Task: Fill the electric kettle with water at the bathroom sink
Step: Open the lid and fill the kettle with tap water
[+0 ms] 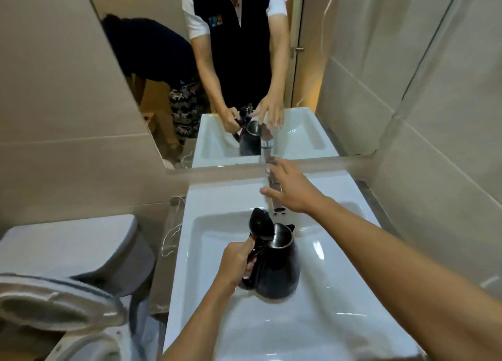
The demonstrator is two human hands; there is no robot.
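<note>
A black electric kettle (277, 268) stands upright in the white sink basin (326, 292), its lid (261, 223) flipped open and the steel inside showing. My left hand (237, 263) is closed around the kettle's handle on its left side. My right hand (289, 188) reaches forward over the chrome tap (273, 181) at the back of the sink, fingers spread, thumb to the left. Whether it touches the tap I cannot tell. No water stream is visible.
A wall mirror (231, 62) above the sink reflects me and a second person bent over behind. A white toilet (68, 257) with its seat raised stands close on the left. Tiled walls close in on both sides.
</note>
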